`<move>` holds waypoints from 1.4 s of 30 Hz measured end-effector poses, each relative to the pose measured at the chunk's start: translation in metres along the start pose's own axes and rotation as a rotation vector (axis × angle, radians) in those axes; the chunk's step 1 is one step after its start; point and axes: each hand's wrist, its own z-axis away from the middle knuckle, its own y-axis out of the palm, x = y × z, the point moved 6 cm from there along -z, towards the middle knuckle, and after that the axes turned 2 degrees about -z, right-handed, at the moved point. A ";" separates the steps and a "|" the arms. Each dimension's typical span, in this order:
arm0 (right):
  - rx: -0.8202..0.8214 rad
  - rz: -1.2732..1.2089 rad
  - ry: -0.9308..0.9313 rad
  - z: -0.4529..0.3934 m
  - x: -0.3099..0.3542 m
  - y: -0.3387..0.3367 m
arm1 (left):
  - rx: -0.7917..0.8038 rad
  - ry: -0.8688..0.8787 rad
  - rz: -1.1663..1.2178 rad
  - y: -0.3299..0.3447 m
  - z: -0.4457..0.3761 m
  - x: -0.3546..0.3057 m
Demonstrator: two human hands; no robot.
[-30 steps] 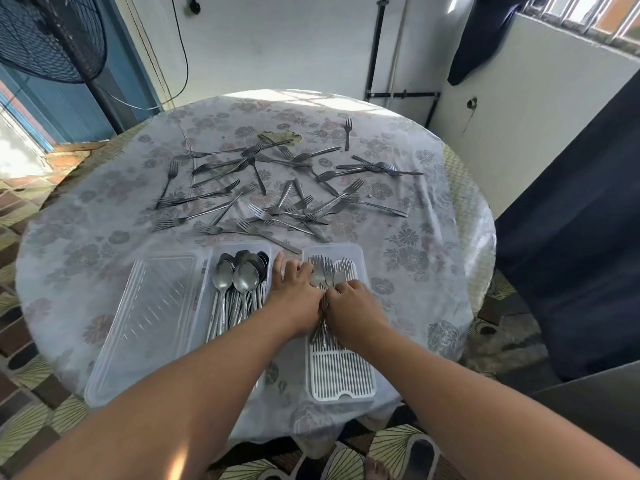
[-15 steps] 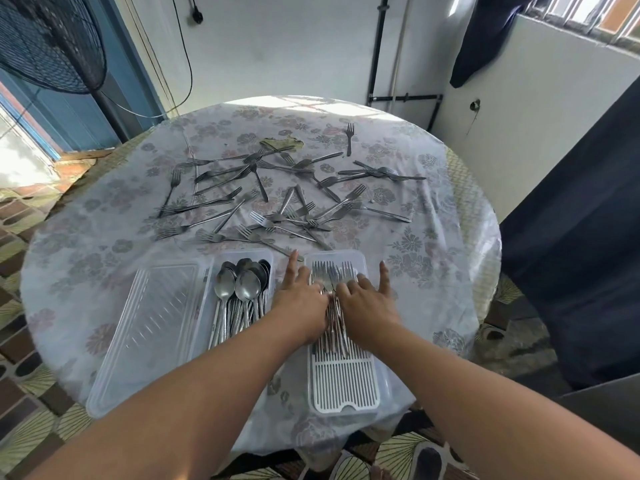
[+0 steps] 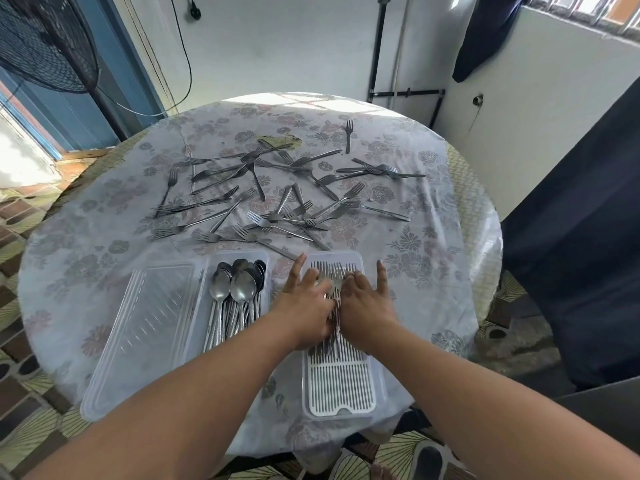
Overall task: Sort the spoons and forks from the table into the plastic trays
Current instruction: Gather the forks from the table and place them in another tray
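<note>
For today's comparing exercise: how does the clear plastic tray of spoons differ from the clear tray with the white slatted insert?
The spoon tray holds spoons; the insert tray holds forks. No hand touches the spoon tray; both hands rest on the forks in the insert tray. Both are clear, rectangular, lying lengthwise.

White walls, black standing fan, blue door frame, patterned floor tiles, dark curtain, sunlit window ledge

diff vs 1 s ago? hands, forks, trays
Both hands opened: the left hand and right hand, curled around the forks in the slatted tray earlier, now press on that bundle with fingers spread. Spoon tray, empty lid and scattered forks unchanged.
</note>
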 end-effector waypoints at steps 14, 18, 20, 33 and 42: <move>-0.015 -0.165 0.030 0.000 0.000 -0.001 | -0.006 -0.047 0.087 -0.001 -0.005 0.010; 0.037 -0.192 0.107 -0.007 0.005 0.002 | 0.036 -0.046 0.090 0.001 -0.007 0.012; 0.073 -0.152 0.126 -0.007 0.006 0.002 | 0.042 -0.033 0.098 0.002 -0.006 0.012; -0.110 -0.197 0.171 0.003 -0.011 -0.029 | -0.020 -0.048 0.259 0.009 -0.011 0.014; -0.060 -0.075 0.203 -0.014 -0.029 -0.012 | -0.070 -0.074 0.314 0.004 -0.023 0.022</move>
